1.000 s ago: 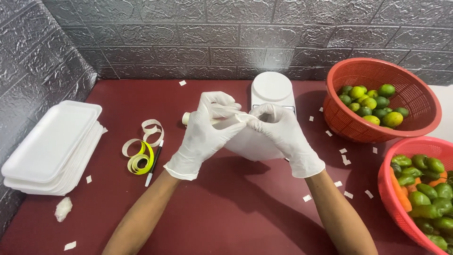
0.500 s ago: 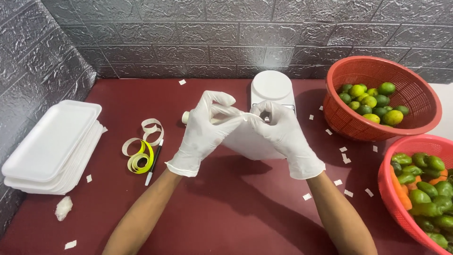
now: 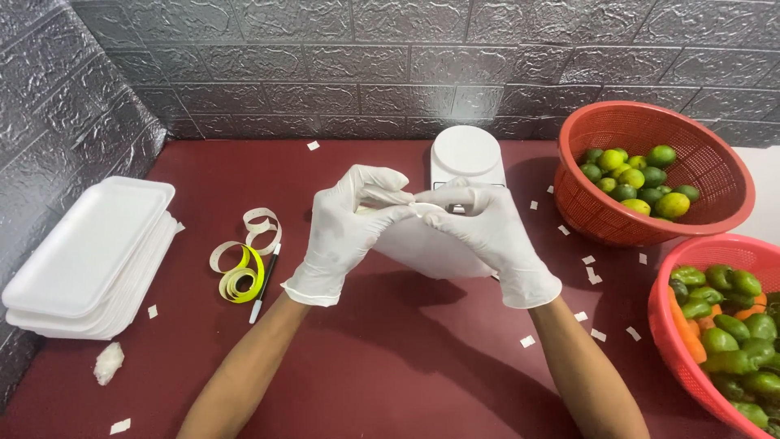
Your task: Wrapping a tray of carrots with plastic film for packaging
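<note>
My gloved left hand [image 3: 345, 232] and right hand [image 3: 487, 232] meet above the counter [image 3: 390, 366], fingertips pinched together on a white foam tray [image 3: 426, 248]; the tray looks empty; limes [image 3: 634, 179] remain in their basket [image 3: 715, 154]; spare trays [image 3: 85, 252] wait stacked.

Both white-gloved hands raised at centre, left hand [image 3: 348, 223] and right hand [image 3: 486, 236] pinching fingertips together on a white foam tray [image 3: 426, 248] held over the dark red table [image 3: 390, 358]. Behind them at 12 o'clock, a white kitchen scale [image 3: 465, 153]. At 9 o'clock, a stack of white foam trays [image 3: 89, 256]; beside it, curled yellow label tape [image 3: 240, 272] and a black pen [image 3: 265, 284]. At 2 o'clock, a red plastic basket of limes [image 3: 695, 154]; at 4 o'clock, another red basket of green peppers [image 3: 674, 325].
</note>
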